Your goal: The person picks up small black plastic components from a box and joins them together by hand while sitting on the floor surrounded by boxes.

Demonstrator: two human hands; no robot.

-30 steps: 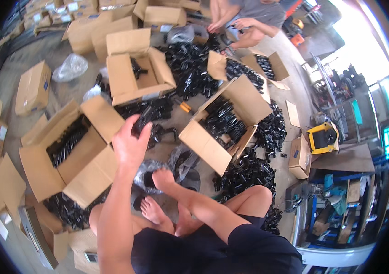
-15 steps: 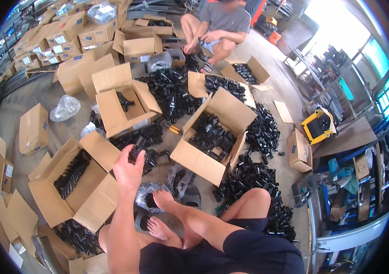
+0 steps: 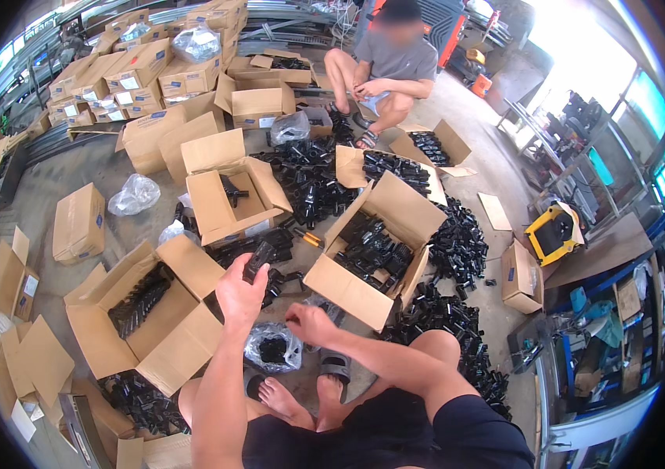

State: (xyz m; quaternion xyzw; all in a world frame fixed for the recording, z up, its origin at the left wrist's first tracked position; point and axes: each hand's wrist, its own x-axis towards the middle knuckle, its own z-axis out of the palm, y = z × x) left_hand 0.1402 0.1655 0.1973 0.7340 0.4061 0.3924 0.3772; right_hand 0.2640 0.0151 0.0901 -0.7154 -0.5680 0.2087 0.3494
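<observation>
a seated person's left hand (image 3: 240, 295) is raised, fingers closed around a small black plastic part (image 3: 258, 261), held just above the open brown cardboard box (image 3: 145, 313) on the left, which is half filled with similar black parts. the right hand (image 3: 311, 322) curls loosely over a clear plastic bag (image 3: 272, 348) of black pieces by the feet; whether it grips anything i cannot tell.

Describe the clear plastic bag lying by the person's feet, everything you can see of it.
The crumpled clear plastic bag lies on the concrete floor just ahead of the bare feet. It looks thin, glossy and wrinkled, its mouth open upward, with small black plastic parts heaped inside. The right hand hovers close above its right edge; contact cannot be told.
</observation>
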